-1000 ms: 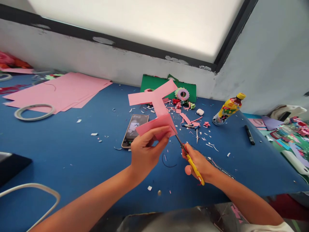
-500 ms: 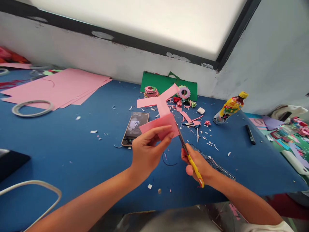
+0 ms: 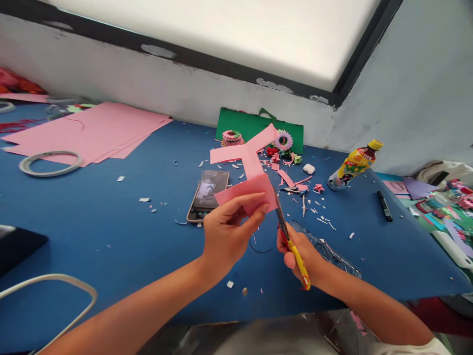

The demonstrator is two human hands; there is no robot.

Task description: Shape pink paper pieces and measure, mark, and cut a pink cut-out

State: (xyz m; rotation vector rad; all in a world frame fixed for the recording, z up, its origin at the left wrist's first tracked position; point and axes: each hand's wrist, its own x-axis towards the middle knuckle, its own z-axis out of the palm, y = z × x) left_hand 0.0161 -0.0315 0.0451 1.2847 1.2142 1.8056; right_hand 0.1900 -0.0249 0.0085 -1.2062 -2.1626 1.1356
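My left hand (image 3: 231, 224) pinches a piece of pink paper (image 3: 253, 165) between thumb and fingers, raised above the blue table. Two strips branch out at the paper's far end, and its near part is a wider folded-looking flap. Scissors (image 3: 295, 256) with yellow and red handles are in my right hand (image 3: 301, 249), fingers wrapped around them. Their blades point away from me and lie along the right edge of the paper; whether they touch it I cannot tell. Behind my left hand a phone (image 3: 210, 192) lies face up, its screen lit.
Paper scraps (image 3: 284, 177) litter the table (image 3: 121, 236) beyond my hands. Pink sheets (image 3: 107, 133) and a tape roll (image 3: 51, 163) lie left. A drink bottle (image 3: 354, 165), a black marker (image 3: 385, 206) and a clear plastic ruler (image 3: 332, 254) are right. Green card (image 3: 251, 123) stands by the wall.
The scissor blades have shifted slightly right, at the paper's edge, and the handles have tilted a little. My left hand keeps its pinch on the paper, almost unmoved.
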